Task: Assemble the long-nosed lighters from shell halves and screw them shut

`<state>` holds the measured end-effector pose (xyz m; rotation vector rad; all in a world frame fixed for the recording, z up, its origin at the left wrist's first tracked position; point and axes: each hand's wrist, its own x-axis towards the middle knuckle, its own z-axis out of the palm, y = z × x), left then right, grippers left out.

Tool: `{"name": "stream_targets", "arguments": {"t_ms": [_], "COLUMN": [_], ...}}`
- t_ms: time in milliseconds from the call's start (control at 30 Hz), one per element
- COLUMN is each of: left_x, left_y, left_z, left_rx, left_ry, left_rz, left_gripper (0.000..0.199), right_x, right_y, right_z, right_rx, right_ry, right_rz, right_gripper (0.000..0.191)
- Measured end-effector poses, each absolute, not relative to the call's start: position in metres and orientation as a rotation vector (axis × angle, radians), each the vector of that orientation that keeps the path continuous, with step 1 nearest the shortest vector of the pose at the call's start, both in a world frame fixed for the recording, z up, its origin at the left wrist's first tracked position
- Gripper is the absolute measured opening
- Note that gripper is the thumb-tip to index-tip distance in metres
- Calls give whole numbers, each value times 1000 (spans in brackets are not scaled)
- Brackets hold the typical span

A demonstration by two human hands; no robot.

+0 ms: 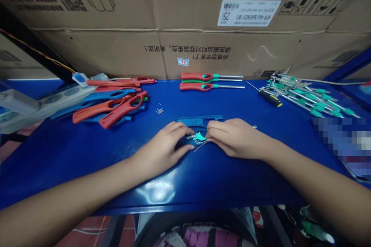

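Observation:
Two blue lighter handle halves are at the middle of the table; the rear half (188, 120) lies with its hollow inside up. The other is mostly hidden between my hands, with a mint-green trigger (199, 137), thin white wires and a small metal part in it. My left hand (171, 141) holds this front half's left end between thumb and fingers. My right hand (232, 137) is closed, fingertips pinched at the trigger's right side; what exactly they grip is partly hidden. A metal tube tip (254, 126) shows behind the right hand. A thin grey rod (199, 146) sits just below the trigger.
Red and blue handle shells (121, 110) are piled at left beside a power strip (66, 96). Assembled lighters (199, 86) lie at the back. At right are a screwdriver (270, 97) and metal tubes with green parts (313, 98). Small pale pins (159, 110) lie left of centre.

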<state>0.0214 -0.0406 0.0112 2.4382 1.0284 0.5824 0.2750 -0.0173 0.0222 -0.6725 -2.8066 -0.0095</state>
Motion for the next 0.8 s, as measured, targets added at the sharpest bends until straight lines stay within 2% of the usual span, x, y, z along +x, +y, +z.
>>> {"name": "stream_targets", "arguments": {"t_ms": [267, 433, 567, 800], "left_x": [22, 23, 22, 24], "left_y": [-40, -41, -42, -47], "left_z": [11, 10, 9, 12], "left_rx": [2430, 2458, 2550, 2851], "left_ry": [1037, 1030, 1013, 968], "left_rz": [603, 609, 577, 419], "left_gripper": [21, 24, 36, 37], "right_x": [275, 271, 269, 269], "right_y": [-17, -23, -26, -26], "right_z": [23, 29, 32, 33], "right_rx": [-719, -754, -683, -670], "right_ry": [-2841, -2932, -2979, -2954], "right_rz": [129, -43, -183, -192], "right_gripper": [24, 22, 17, 22]}}
